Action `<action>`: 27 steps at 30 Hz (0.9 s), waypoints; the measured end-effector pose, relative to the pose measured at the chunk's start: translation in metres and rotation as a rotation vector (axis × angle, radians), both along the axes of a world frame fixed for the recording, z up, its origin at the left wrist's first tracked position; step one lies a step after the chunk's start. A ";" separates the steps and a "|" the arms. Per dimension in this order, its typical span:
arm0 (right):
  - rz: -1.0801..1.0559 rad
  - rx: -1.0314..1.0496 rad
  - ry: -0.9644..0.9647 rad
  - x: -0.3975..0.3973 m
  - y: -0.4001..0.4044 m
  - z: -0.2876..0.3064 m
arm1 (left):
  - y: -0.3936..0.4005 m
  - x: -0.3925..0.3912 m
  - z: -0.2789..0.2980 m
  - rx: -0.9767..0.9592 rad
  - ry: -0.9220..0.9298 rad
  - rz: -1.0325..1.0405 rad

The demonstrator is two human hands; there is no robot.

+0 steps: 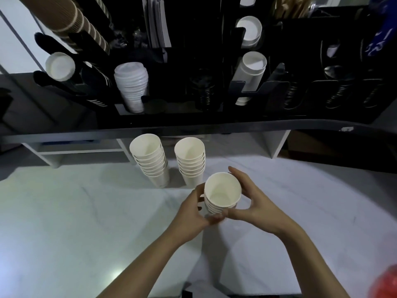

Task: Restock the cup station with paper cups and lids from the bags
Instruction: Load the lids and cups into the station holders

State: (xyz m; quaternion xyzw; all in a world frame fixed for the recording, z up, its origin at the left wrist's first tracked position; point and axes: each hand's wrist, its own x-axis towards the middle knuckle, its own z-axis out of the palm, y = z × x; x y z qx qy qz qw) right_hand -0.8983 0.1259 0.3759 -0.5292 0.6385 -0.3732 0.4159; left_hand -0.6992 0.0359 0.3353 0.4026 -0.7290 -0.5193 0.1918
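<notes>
A short stack of white paper cups point(222, 192) stands upright between both hands above the white-covered table point(86, 211). My left hand point(193, 214) curls round its left side and base. My right hand point(247, 203) grips its right side, fingers round the back and thumb under the front. Two taller stacks of white cups stand on the table behind: one at the left point(150, 160), one beside it point(190, 160). The black cup station point(214, 117) above holds white lids point(132, 84) and white cups point(251, 69) in its slots.
Brown striped cups point(71, 20) lean in the station's upper left slots, above a white cup bottom point(60, 66). Empty spring slots point(335, 91) sit at the station's right. A white shelf frame point(279, 145) stands under the station. Something red point(386, 282) shows at the bottom right corner.
</notes>
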 end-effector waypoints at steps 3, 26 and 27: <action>-0.035 -0.029 0.013 -0.005 -0.001 -0.005 | 0.001 -0.012 -0.001 0.004 0.012 0.015; -0.255 -0.207 0.035 -0.062 -0.011 0.003 | -0.015 -0.073 -0.003 0.012 -0.032 -0.025; -0.253 -0.216 0.015 -0.064 -0.012 0.007 | -0.015 -0.073 -0.003 0.010 -0.034 -0.025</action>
